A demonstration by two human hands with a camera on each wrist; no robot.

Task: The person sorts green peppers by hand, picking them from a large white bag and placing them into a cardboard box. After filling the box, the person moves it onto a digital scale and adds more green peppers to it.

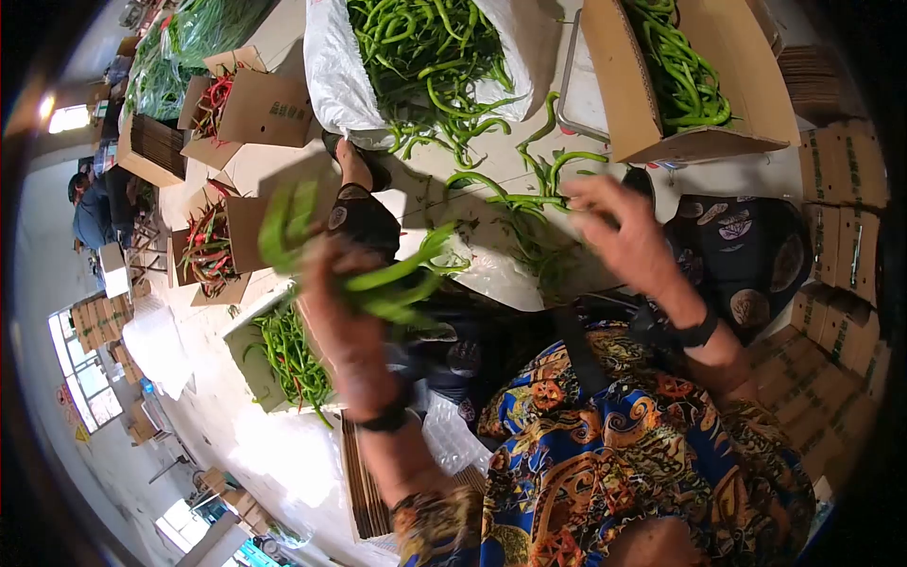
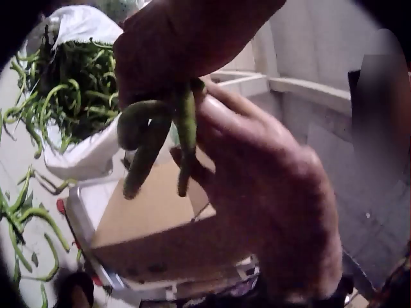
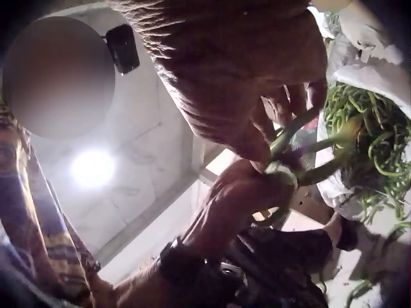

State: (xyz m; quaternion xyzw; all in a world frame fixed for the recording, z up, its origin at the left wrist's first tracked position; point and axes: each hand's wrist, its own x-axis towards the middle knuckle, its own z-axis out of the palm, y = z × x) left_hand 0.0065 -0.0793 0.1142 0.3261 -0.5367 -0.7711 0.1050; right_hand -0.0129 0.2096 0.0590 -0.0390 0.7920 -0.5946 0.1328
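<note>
In the head view my left hand [image 1: 350,312] grips several long green peppers [image 1: 397,274], blurred, above my lap. My right hand [image 1: 619,227] is apart from it, fingers loosely bent and nothing visible in them, over loose peppers [image 1: 529,200] on the floor. The left wrist view has my left hand [image 2: 186,45] at the top with peppers [image 2: 146,151] hanging below it, and my right hand [image 2: 270,192] overlapping in sight. In the right wrist view my right hand [image 3: 237,70] partly covers the left hand [image 3: 237,199] and its peppers [image 3: 321,170].
A white sack [image 1: 340,80] of green peppers lies ahead. An open carton [image 1: 699,146] with green peppers stands at the upper right. On the left are cartons of red peppers [image 1: 213,250] and a box of green ones [image 1: 248,364]. Another person [image 1: 92,213] sits far left.
</note>
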